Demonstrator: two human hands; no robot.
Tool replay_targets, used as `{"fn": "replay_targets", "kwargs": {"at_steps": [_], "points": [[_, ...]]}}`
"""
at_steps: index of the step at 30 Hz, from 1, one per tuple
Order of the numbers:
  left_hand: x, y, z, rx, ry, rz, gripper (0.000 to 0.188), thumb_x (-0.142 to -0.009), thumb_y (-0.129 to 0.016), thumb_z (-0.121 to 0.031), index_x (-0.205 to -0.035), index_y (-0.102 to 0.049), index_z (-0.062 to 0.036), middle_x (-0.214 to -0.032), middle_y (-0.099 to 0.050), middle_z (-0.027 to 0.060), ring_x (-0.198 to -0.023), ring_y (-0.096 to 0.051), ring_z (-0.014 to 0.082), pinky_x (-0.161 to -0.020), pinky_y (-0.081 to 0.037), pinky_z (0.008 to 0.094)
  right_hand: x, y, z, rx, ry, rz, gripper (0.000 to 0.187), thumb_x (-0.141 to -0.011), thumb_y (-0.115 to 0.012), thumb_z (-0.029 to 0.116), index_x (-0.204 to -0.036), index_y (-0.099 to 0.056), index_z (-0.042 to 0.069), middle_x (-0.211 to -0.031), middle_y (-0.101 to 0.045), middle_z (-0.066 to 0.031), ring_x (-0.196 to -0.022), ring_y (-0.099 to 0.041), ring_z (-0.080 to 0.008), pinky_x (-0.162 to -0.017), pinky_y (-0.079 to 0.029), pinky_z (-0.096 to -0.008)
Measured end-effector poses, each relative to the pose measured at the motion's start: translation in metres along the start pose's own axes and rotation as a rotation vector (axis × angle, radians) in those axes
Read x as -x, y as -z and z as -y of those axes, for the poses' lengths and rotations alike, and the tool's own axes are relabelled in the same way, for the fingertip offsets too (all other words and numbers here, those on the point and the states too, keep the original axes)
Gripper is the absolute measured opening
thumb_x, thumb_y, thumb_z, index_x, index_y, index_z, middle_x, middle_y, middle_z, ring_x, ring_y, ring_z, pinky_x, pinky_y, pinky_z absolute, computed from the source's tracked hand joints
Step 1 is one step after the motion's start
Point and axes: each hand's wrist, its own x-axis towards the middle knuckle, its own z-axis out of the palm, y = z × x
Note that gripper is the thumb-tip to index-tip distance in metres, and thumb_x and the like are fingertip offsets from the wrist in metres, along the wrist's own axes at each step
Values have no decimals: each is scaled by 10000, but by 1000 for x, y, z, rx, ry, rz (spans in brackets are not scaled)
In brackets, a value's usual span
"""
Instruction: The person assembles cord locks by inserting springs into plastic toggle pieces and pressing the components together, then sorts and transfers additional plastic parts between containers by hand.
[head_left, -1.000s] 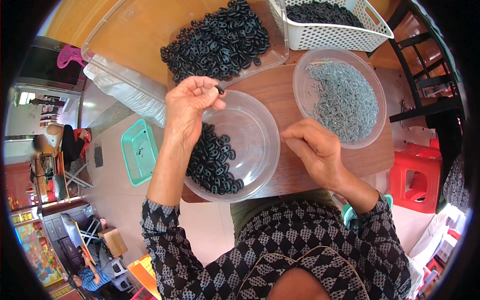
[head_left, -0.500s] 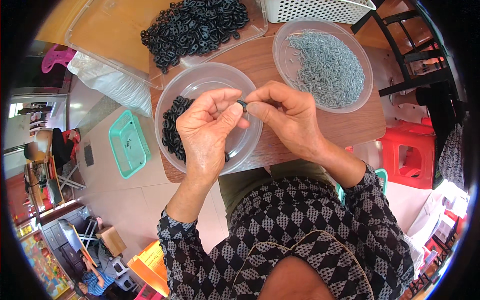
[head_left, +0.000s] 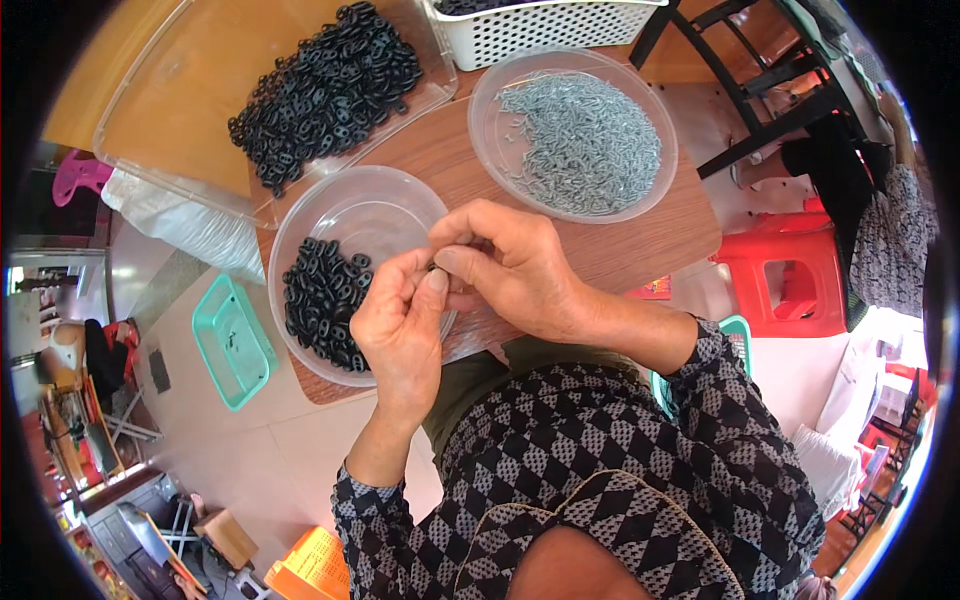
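Both of my hands meet over the right side of a round clear plastic bowl. My left hand is closed in a pinch on a small black piece, most of it hidden behind fingertips. Thumb and curled fingers of my right hand press together at that same spot; what they grip is covered. Loose black two-holed oval plastic pieces fill the bowl's left part. Beyond my right hand, a round clear tub holds a heap of small silvery screw-like parts.
A clear tray with many more black pieces lies at the far left, by a white perforated basket. A red stool and black chair frame stand right. Green and orange baskets are left.
The whole view has shifted, so the table things appear farther left and mostly lower. My right fingers now curl over the small piece, hiding more of it.
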Motion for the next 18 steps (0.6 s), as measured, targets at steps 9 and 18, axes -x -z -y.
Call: {"fn": "replay_targets", "kwargs": {"at_steps": [9,18], "points": [[-2,20,16,158,35,-103,147,-877,-590,-62,-960,-570,58,-825,-660,162,-630,-655,231,-637,-514,292,-44,71,-29,691,340,-126,112,-740,-656,33,-851,-652,23,-794,-617,-120,-750,-593,-315,-647,-470,-365],[-5,19,19,193,136,-113,133,-879,-574,-44,-960,-573,61,-811,-661,165,-601,-641,214,-645,-500,273,-106,102,-76,1158,241,144,99,-717,-629,38,-803,-674,61,-774,-617,-113,-828,-584,-311,-707,-472,-414]]}}
